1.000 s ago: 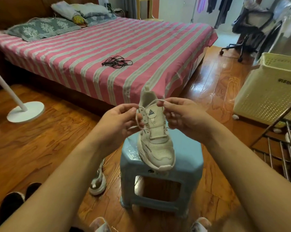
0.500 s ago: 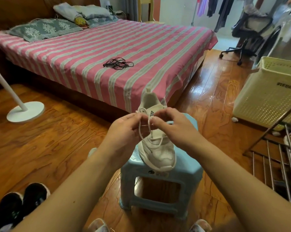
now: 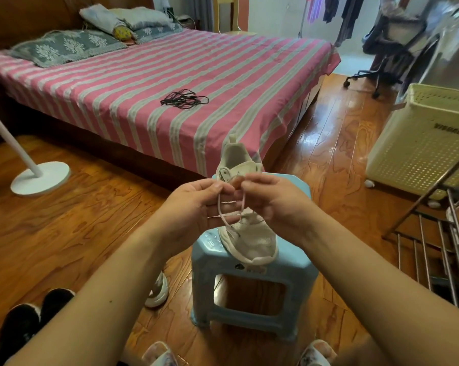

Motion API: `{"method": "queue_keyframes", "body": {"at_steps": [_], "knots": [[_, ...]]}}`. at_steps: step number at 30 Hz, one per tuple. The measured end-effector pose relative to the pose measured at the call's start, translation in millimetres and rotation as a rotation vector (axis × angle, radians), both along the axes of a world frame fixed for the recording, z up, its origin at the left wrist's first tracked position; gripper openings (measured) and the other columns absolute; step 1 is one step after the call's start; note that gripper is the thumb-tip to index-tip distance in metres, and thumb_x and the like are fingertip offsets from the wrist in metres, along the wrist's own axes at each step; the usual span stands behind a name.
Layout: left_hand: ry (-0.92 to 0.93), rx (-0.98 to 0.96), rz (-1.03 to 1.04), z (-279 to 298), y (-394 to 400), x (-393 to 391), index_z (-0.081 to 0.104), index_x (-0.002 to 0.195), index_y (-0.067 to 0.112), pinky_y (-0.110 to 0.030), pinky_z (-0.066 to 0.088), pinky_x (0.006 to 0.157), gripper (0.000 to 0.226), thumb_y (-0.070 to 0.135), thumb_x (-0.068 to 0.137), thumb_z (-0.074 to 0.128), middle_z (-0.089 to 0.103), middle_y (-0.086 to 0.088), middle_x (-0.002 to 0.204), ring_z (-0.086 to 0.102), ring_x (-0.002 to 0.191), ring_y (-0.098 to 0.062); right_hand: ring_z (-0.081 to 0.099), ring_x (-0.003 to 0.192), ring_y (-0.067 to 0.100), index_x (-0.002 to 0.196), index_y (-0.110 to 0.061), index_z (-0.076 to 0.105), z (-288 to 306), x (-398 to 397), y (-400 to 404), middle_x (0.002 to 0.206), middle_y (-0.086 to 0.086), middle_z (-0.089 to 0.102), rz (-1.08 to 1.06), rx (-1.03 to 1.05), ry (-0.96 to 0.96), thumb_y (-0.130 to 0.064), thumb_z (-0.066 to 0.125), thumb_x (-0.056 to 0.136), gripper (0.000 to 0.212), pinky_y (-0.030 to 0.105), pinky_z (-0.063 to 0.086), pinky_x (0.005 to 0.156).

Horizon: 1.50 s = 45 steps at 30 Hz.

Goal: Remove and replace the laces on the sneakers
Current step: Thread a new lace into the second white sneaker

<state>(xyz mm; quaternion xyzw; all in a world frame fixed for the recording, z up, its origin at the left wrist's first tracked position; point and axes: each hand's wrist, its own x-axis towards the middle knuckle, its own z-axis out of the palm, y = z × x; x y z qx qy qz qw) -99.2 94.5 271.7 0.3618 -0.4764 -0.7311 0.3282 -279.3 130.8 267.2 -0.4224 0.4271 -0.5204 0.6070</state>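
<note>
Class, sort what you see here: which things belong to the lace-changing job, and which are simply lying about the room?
Part of the job:
- white sneaker on the blue stool
- pale lace, pinched by the left hand and right hand
- black laces on the bed
- second sneaker on the floor

Lying about:
- laundry basket
- fan base
- black slippers
- office chair

Striped bed [image 3: 170, 83] (pink, grey), wooden floor [image 3: 64, 220]

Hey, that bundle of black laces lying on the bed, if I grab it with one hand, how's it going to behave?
The black laces lie in a loose tangle of thin loops, so they will probably hang limp and trail. They look light. Strands may snag as you separate them. On the flat striped bedsheet they should not roll.
</note>
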Motion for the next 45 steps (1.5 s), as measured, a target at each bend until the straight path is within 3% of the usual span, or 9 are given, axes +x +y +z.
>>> {"method": "queue_keyframes", "body": {"at_steps": [5,10,14,19,25,29,37,41,45], "knots": [[-0.204,0.160,0.437,-18,-28,24,0.060,0.105,0.003,-0.033,0.060,0.056,0.019,0.011,0.107,0.043,0.058,-0.003,0.061,0.068,0.057,-0.018,0.045,0.054,0.009,0.082,-0.012,0.057,25,-60,-5,0.064,-0.004,0.046,-0.283,0.071,-0.799,-0.007,0.051,0.096,0.016,0.019,0.045,0.072],[-0.635,0.159,0.370,-42,-46,50,0.061,0.117,-0.004,-0.043,0.063,0.071,0.022,0.009,0.105,0.047,0.068,-0.013,0.079,0.071,0.071,-0.027,0.033,0.044,0.004,0.087,-0.016,0.058,26,-133,2,0.059,-0.008,0.040,-0.659,-0.109,-0.695,-0.011,0.057,0.097,0.011,0.017,0.041,0.052],[-1.323,-0.387,0.316,-45,-45,38,0.047,0.141,0.011,-0.045,0.053,0.094,0.047,0.029,0.100,0.060,0.057,-0.015,0.129,0.060,0.115,-0.032,0.028,0.038,0.004,0.086,-0.020,0.052,8,-167,3,0.052,-0.009,0.036,-0.888,0.075,-0.341,-0.017,0.053,0.101,0.016,0.017,0.031,0.039],[-0.664,-0.968,0.075,-24,-6,-27,0.060,0.137,0.021,-0.029,0.043,0.106,0.039,0.026,0.099,0.064,0.060,0.008,0.129,0.054,0.123,-0.011,0.018,0.033,0.003,0.079,-0.018,0.047,-4,-130,7,0.045,-0.009,0.022,-0.479,0.437,-0.083,-0.030,0.040,0.108,0.032,0.014,0.017,0.032],[-0.763,-1.199,-0.354,-40,32,-82,0.039,0.154,0.029,-0.034,0.012,0.126,0.054,0.046,0.104,0.051,0.063,0.010,0.134,0.048,0.131,-0.006,0.021,0.037,0.004,0.079,-0.012,0.057,15,-101,16,0.057,-0.008,0.023,-0.124,0.359,-0.555,-0.027,0.047,0.103,0.030,0.016,0.026,0.032],[-0.835,-1.217,-0.636,-38,52,-81,0.063,0.114,0.027,-0.037,0.051,0.090,0.027,0.041,0.108,0.041,0.067,0.007,0.104,0.059,0.092,-0.011,0.021,0.035,0.004,0.077,-0.015,0.052,3,-132,11,0.052,-0.008,0.024,-0.296,0.350,-0.520,-0.029,0.045,0.106,0.032,0.013,0.021,0.033],[-0.962,-1.367,-1.003,-45,67,-64,0.067,0.083,0.019,-0.041,0.054,0.068,0.033,0.041,0.091,0.044,0.058,0.003,0.079,0.055,0.070,-0.019,0.023,0.036,0.004,0.094,-0.015,0.053,-20,-208,6,0.053,-0.007,0.031,-0.878,0.206,0.049,-0.027,0.037,0.109,0.024,0.018,0.019,0.033],[-0.909,-1.524,-0.770,-37,64,-67,0.071,0.087,0.023,-0.037,0.045,0.082,0.038,0.046,0.096,0.042,0.056,0.007,0.083,0.045,0.085,-0.012,0.025,0.041,0.008,0.093,-0.019,0.055,-19,-180,3,0.058,-0.005,0.031,-0.759,0.252,0.443,-0.039,0.043,0.105,0.026,0.018,0.021,0.039],[-0.915,-1.289,0.096,-37,20,-56,0.073,0.104,0.023,-0.042,0.049,0.087,0.017,0.028,0.095,0.061,0.066,0.004,0.100,0.053,0.098,-0.018,0.023,0.046,0.009,0.111,-0.005,0.062,-12,-100,-3,0.060,-0.004,0.030,-0.342,0.312,0.331,-0.037,0.048,0.103,0.035,0.022,0.019,0.040]]}}
